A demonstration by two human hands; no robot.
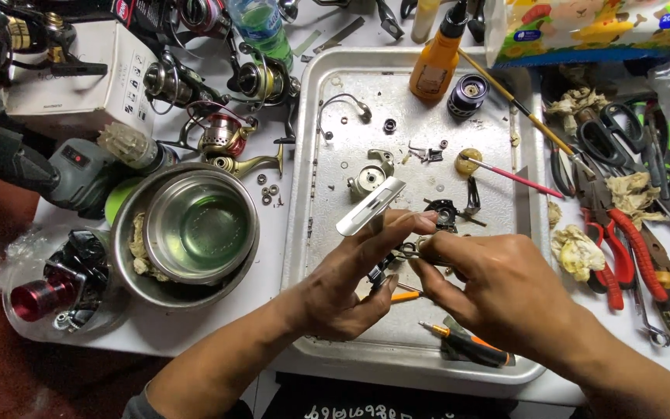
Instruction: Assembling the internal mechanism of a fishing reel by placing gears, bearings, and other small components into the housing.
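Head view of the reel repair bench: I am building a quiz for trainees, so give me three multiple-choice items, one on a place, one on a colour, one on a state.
1. Where does the orange bottle stand?
A. at the metal tray's far edge
B. in the steel bowl
C. on the floor

2. What colour are the pliers' handles?
A. blue
B. red
C. white

3. What is the left hand doing?
A. lying flat
B. pinching a small dark part
C. gripping scissors

Key: 1 A, it stands inside the far rim; 2 B, red grips right of the tray; 3 B, fingertips meet the right hand over the part.
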